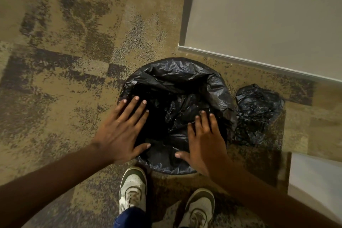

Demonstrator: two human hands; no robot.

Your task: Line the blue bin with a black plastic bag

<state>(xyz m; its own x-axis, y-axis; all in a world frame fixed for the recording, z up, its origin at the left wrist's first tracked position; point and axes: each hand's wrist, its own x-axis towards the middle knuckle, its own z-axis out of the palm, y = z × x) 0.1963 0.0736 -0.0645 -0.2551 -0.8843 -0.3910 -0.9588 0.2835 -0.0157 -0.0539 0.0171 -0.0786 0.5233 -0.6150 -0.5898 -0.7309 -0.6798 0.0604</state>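
We hold our left hand [120,133] and right hand [205,140], fingers spread and gripping nothing, over the bag [175,72] (bin hidden beneath), ready to press it down.

- Patchy tan-and-grey carpet [74,52] underfoot, blotchy darker squares all over.
- Round bin wrapped in a black plastic bag [175,72] sitting right on it, near a wall corner.
- Crumpled spare black bag [259,114] dumped on the carpet just beside the bin, on the right.
- Two white-and-green sneakers [132,189] planted on the carpet, just below the bin.
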